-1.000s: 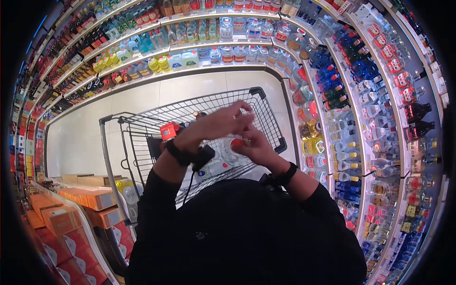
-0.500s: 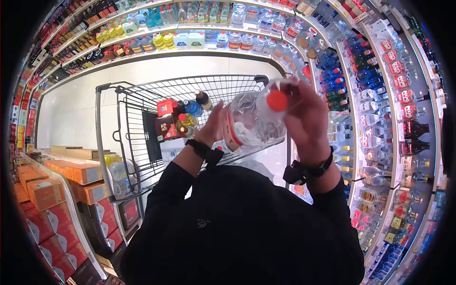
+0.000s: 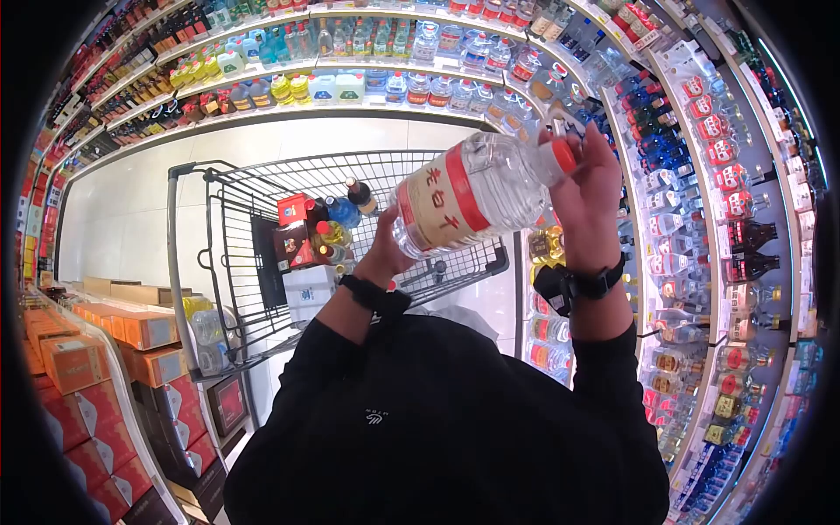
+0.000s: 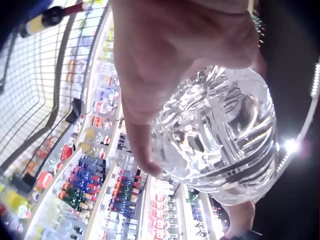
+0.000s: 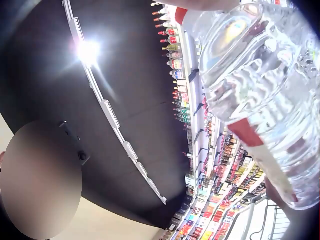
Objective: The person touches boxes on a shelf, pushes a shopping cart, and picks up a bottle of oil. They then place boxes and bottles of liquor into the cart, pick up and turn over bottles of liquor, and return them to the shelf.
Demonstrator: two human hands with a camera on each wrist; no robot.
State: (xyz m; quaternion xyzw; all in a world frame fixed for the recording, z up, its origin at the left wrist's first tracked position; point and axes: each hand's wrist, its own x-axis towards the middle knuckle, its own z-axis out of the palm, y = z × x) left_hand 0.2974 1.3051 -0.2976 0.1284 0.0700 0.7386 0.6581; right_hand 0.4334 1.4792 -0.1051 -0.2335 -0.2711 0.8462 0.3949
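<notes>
A large clear plastic jug (image 3: 481, 188) with a red cap and a red-and-cream label is held aslant over the shopping cart (image 3: 174, 262). My left hand (image 3: 385, 249) grips it at the base, and the left wrist view shows the thumb and fingers spread round the ribbed bottom (image 4: 220, 140). At the capped end my right hand (image 3: 591, 197) holds the neck, by a pale carrying loop. In the right wrist view the jug's shoulder (image 5: 260, 75) fills the upper right, and most of that hand is hidden.
In the cart are a red box (image 3: 291, 210), a dark bottle (image 3: 360, 196), a blue bottle (image 3: 343, 213), a yellow bottle (image 3: 332, 234) and a white box (image 3: 311, 293). Bottle-lined shelves (image 3: 639, 219) curve along the back and right. Orange cartons (image 3: 79, 359) are stacked at left.
The hands were together low over the cart, then the jug came up between them. It has since turned so its label faces up, and its capped end is farther right.
</notes>
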